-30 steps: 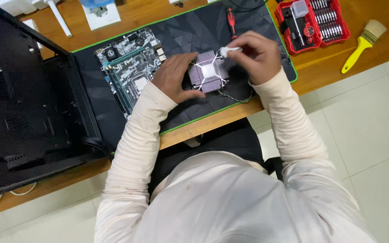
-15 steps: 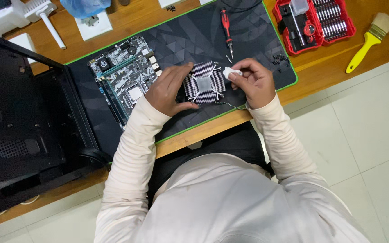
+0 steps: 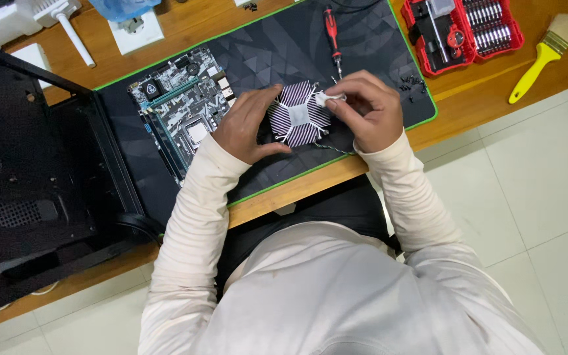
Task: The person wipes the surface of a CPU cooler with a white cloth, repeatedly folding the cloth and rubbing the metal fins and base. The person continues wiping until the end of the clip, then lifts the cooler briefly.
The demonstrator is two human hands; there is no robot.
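Scanning left to right: black PC case [image 3: 27,184] lies open on the wooden desk [image 3: 468,115], side panel off. Just right of it, a motherboard [image 3: 182,108] sits on the black desk mat [image 3: 264,46], green-edged. Behind the board, a white block [image 3: 138,29] and a white stick-shaped part [image 3: 73,33] on the bare wood.

Left hand [image 3: 248,125] is cupped around the left edge of the heatsink [image 3: 299,114], fingers curled, thumb along its near side — holding it steady on the mat. Heatsink is finned, radial pattern, flat square centre facing up, mid-mat, just right of the motherboard.

Right hand [image 3: 366,108] is pinched shut on a small white wad [image 3: 327,98], thumb and forefinger closed on it, wad touching the heatsink's upper right corner.

Red-handled screwdriver [image 3: 332,29] lies on the mat behind the heatsink. Far right: red bit set case [image 3: 461,29], open, partly on the mat, then a yellow-handled brush [image 3: 544,56] on the wood. Small dark screws [image 3: 412,82] are scattered near the mat's right edge.
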